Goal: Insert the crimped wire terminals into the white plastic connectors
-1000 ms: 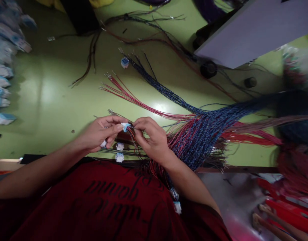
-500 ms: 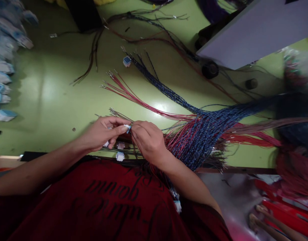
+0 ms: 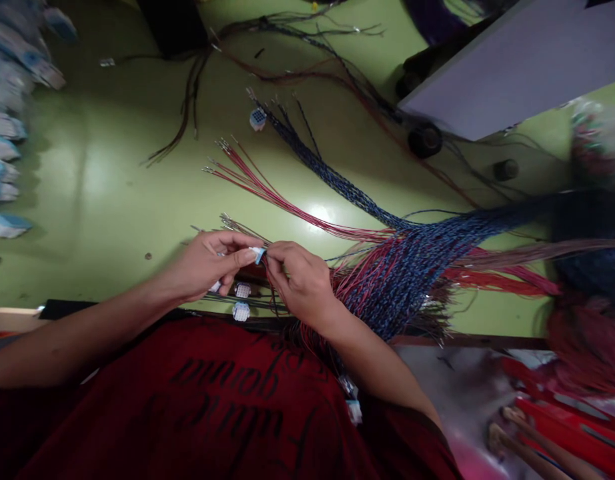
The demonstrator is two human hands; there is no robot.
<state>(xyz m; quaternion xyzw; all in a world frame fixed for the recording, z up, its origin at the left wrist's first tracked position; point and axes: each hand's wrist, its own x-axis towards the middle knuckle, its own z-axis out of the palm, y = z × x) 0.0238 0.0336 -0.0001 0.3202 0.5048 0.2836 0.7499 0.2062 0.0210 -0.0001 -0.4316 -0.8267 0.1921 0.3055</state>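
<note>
A light green tabletop with loose wiring fills most of the view; a dark red shirt with black lettering occupies the foreground. At centre, the left hand pinches a small blue-and-white connector between thumb and forefinger, above the near table edge; a second whitish piece shows beneath its curled fingers. The right hand is narrowed, its fingertips drawn near one another just beside the connector's right end; whether they grip a wire cannot be told. Thin dark and red wires hang below the connector, beside the right hand. Nearer the shirt lie two white connectors, one above the other in the view. Beyond the hands, a fan of red wires points left, and a dark blue bundle ends beside a blue-faced connector. To the right spreads a thick mass of blue wires. Outermost are a pile of blue-and-white connectors at left and a pale panel at upper right.
</note>
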